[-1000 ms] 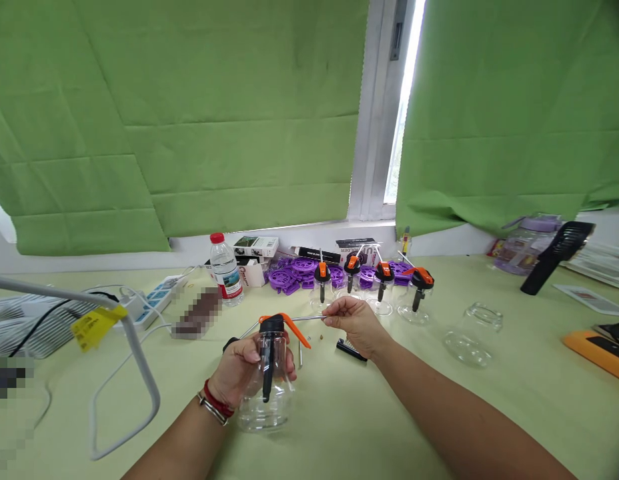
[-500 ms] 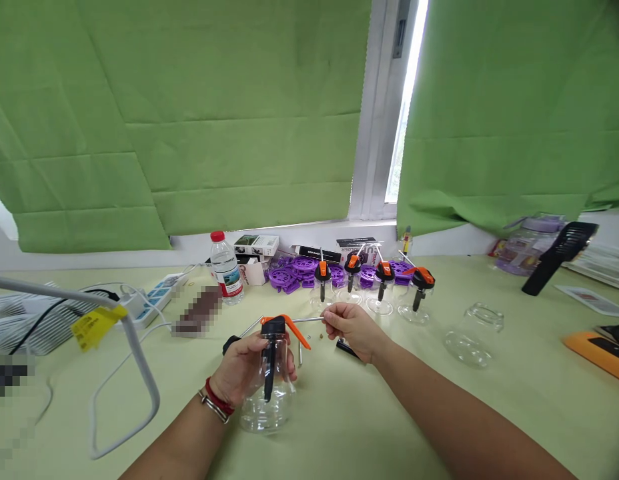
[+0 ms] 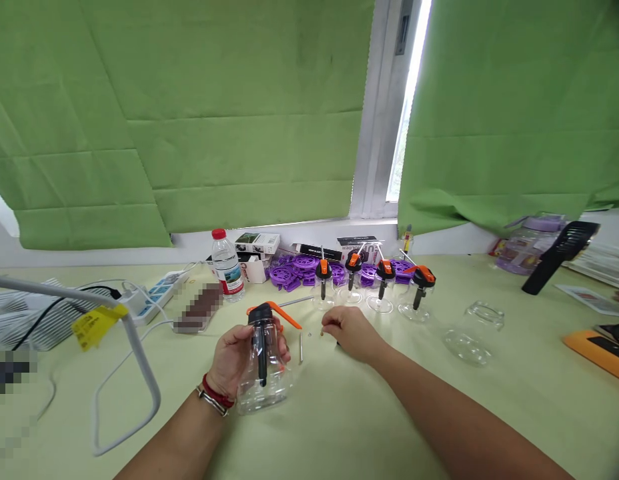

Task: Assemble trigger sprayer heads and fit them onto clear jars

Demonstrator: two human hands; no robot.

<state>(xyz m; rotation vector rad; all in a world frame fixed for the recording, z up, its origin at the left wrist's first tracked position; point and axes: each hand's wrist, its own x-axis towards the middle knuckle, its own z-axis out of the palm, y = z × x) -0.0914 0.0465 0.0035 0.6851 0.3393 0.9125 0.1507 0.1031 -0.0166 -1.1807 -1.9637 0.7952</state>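
My left hand is wrapped around a clear bottle with a black pump head and an orange lever. From the head a thin metal tube points right. My right hand is pinched just above the tabletop, its fingertips at a tiny brass-coloured piece; whether they grip it is hard to see. A small silvery part and a short metal rod lie between my hands. Under my right hand, a black piece is mostly hidden.
Several similar bottles stand behind my right hand, before purple plastic parts and boxes. An open clear jar lies to the right. On the left are a water bottle, a power strip and a grey metal frame.
My right hand has let go of the metal tube and dropped to the small brass piece on the table. My left hand has shifted the bottle slightly left and up.
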